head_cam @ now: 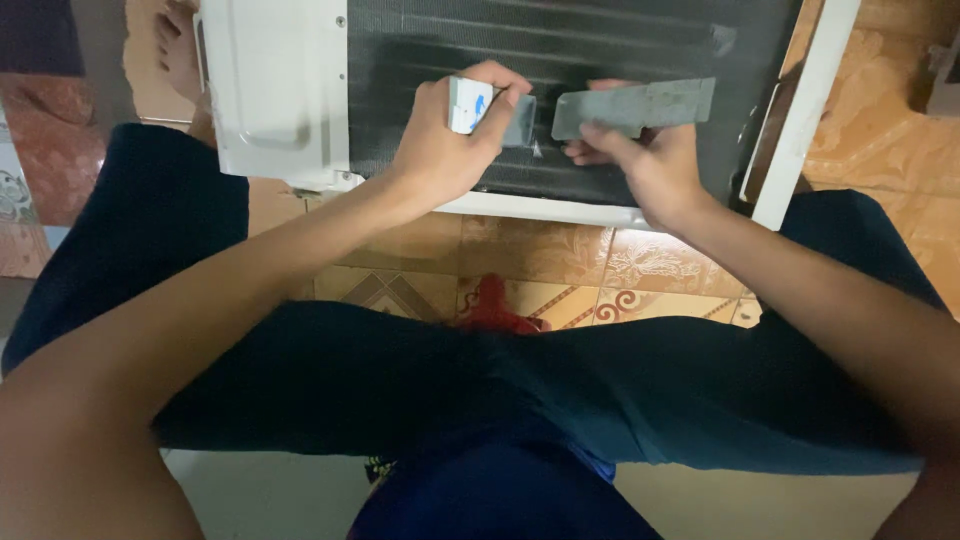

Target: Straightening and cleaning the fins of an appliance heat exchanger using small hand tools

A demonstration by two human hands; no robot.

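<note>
1. Nearest the camera are the person's legs in dark blue shorts (520, 390), spread wide, with both bare forearms reaching forward over them
2. Between the knees shows a patterned orange tile floor (540, 255), and a small red thing (495, 305) lies on it just in front of the shorts
3. Beyond the floor strip lies an air conditioner unit (560, 60); its white frame forms the near edge and its dark finned coil faces up
4. The left hand (450, 140) rests on the coil near the unit's near edge, fingers curled tight around a small white and blue piece (468, 105) pinched at the fingertips
5. The right hand (650, 165) sits beside it, toward the unit's right edge, fingers closed on the lower edge of a flat grey strip (635, 108) that lies across the coil
6. A white plastic cover (275, 85) fills the unit's left end
7. At the far left corner a bare foot (180, 50) stands on the floor
</note>
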